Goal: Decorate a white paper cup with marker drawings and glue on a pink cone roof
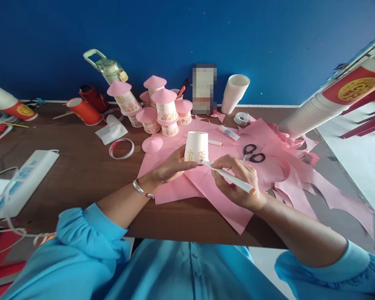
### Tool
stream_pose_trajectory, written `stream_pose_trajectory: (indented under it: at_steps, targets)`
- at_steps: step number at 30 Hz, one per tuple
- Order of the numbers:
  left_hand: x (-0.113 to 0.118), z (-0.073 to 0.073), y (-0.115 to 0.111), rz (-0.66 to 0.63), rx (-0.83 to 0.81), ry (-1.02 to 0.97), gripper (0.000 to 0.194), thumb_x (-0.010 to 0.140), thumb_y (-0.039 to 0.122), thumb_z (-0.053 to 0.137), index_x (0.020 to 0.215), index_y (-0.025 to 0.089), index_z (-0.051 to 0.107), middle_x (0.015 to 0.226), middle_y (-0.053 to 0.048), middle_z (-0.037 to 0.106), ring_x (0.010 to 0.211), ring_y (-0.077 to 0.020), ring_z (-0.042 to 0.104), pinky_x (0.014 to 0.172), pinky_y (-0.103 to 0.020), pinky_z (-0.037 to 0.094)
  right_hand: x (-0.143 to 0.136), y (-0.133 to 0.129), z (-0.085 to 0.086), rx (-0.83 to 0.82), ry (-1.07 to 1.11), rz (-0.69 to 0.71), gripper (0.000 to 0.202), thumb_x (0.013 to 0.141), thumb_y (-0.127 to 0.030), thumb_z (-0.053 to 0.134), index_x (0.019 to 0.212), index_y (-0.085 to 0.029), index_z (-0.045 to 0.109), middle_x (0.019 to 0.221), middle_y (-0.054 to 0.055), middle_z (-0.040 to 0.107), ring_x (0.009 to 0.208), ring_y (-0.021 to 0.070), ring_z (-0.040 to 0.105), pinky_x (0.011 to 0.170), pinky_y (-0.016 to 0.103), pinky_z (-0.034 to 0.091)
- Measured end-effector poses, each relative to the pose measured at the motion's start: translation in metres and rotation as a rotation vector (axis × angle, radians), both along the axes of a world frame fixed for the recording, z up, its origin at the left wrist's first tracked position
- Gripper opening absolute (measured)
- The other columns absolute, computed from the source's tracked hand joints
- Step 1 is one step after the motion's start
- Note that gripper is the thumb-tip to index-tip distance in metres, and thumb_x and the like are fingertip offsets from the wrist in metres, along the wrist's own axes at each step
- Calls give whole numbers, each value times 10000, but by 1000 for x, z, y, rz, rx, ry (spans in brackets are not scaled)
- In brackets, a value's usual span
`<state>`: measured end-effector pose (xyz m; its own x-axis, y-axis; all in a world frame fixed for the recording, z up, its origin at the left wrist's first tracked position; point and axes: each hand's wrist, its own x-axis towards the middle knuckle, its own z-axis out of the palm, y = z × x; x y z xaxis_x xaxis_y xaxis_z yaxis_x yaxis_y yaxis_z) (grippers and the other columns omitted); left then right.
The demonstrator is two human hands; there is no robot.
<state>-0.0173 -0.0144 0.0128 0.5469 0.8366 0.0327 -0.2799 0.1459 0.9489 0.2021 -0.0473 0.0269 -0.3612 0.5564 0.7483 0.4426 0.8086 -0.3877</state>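
A white paper cup (196,143) stands upside down over the pink paper, with small flowers drawn in orange and yellow near its rim. My left hand (175,162) grips the cup from the left side, thumb along the lower rim. In my right hand (237,181) is a white marker (236,180) with an orange end, its tip at the cup's lower right near a drawn flower. Another white marker (215,143) lies just behind the cup. Black-handled scissors (253,155) rest on the pink paper (218,200) beyond my right hand.
Several decorated cups with pink cone roofs (164,106) cluster at the back left. Nearby are a tape roll (121,157), a red cup (84,111) and a green bottle (109,68). Stacked white cups (234,93) stand by the wall. A power strip (25,183) lies left.
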Motion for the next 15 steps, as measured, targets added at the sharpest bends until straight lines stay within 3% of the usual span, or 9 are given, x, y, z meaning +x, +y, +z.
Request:
stream_pose_trajectory:
  at_steps: [15]
  targets:
    - [-4, -8, 3, -17, 5, 69, 399, 823, 376, 899, 1138, 207, 722, 1160, -65, 699, 1110, -234, 628, 1004, -395, 496, 0, 0, 0, -15, 6, 12, 175, 957, -98, 628, 1029, -257, 614, 838, -18, 746, 686, 136, 728, 609, 237, 572]
